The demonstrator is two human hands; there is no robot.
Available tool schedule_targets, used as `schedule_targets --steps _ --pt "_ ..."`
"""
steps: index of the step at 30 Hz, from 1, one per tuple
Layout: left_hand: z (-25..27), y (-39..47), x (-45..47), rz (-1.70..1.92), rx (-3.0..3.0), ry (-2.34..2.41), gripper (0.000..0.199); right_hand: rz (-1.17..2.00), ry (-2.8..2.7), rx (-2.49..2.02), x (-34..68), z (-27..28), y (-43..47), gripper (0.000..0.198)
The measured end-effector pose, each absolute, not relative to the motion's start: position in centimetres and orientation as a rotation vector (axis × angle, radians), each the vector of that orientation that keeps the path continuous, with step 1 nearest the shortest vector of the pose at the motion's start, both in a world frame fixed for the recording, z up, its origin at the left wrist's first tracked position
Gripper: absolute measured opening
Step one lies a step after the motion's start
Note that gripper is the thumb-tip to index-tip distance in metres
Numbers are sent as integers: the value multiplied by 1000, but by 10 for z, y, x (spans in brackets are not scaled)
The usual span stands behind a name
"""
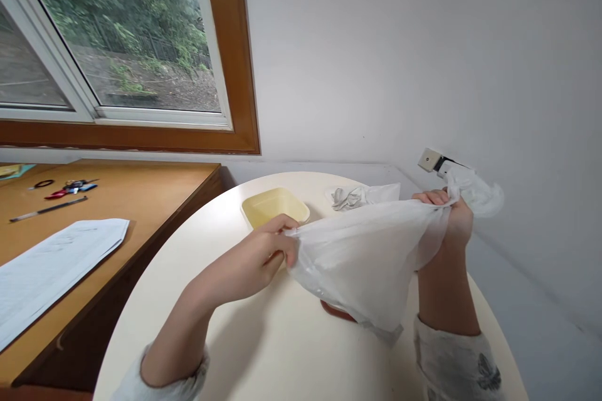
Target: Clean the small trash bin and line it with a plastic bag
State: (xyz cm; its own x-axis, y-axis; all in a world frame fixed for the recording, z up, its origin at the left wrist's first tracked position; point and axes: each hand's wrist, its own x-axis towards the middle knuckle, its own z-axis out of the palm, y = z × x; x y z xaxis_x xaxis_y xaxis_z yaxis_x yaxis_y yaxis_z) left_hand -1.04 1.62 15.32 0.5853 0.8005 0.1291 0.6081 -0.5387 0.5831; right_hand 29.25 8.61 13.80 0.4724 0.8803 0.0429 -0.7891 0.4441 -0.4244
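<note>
A thin white plastic bag [357, 263] is stretched between my two hands above the round table. My left hand [268, 254] pinches its left edge, fingers closed. At the other end my right hand [449, 213] grips the bag in a fist, and a bunched part of it sticks out past the knuckles. Just behind my left hand stands a yellow plastic container [275, 203], its near side partly covered by the hand. Under the bag a reddish-brown flat thing [336, 311] shows only its edge; the bag hides the remainder.
The round cream table [188, 301] meets the wall at the back. Crumpled clear plastic [350, 197] lies behind the bag. On the left is a wooden desk [155, 200] with papers [61, 263], a pen [49, 208] and keys [73, 187]. A wall socket [430, 160] is at the right.
</note>
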Motion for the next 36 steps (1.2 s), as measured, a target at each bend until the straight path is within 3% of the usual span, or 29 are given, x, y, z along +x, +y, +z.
schedule_targets --steps 5,7,10,12,13,17,19,21,25,36 --pt "162 6 -11 991 2273 1127 18 1111 -467 -323 273 144 79 36" --pt "157 4 -4 1069 2179 1069 40 1153 -563 -303 255 149 72 38" --pt "143 5 17 948 2012 932 94 1260 -656 -332 218 157 54 41" --pt "133 8 32 902 1896 835 108 1339 -731 -406 192 159 41 44" --pt "129 10 39 910 1852 783 106 1364 -762 -444 180 158 35 45" --pt "122 14 57 970 1799 674 63 1320 -791 -564 155 148 25 43" --pt "122 15 59 969 1756 693 53 1306 -815 -607 154 145 25 43" --pt "122 15 57 878 1691 708 45 1303 -837 -621 157 145 27 44" --pt "121 17 48 575 1681 775 10 1325 -846 -543 168 151 32 44" --pt "116 25 30 374 1944 884 27 1160 -693 -368 222 166 47 32"
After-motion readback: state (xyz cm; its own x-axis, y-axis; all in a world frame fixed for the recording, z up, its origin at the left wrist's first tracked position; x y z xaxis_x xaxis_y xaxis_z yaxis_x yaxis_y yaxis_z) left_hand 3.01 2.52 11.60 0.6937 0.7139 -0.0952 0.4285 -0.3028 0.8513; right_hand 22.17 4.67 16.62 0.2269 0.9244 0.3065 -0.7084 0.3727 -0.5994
